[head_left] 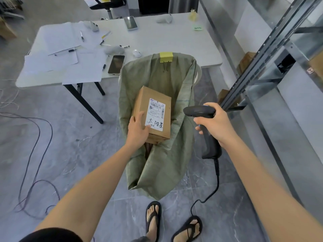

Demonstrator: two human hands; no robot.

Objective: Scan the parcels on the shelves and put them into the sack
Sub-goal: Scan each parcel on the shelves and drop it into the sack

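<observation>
Your feet in black sandals (pixel 153 220) stand on the gray floor (pixel 73 140), closest to you. The black cord (pixel 217 182) hangs down beside them from the scanner (pixel 201 111).

Your left hand (pixel 138 129) holds the brown box (pixel 154 105) at its near corner. The fingers (pixel 140 117) lie curled on its top. The box is up in the air, right over the open mouth of the green sack (pixel 162 165). Its white label (pixel 156 114) faces up.

Your right hand (pixel 215 125) holds the scanner, just beside the box. Those fingers (pixel 198 121) are wrapped tight round the handle. The scanner's head points toward the box.

A yellow clip (pixel 166 57) sits on the far edge of the sack.

Behind the sack is the white desk (pixel 174 41). It has a dark phone (pixel 116 64), papers (pixel 59 37) and pens on it. Metal shelves (pixel 258 67) stand on your right.
</observation>
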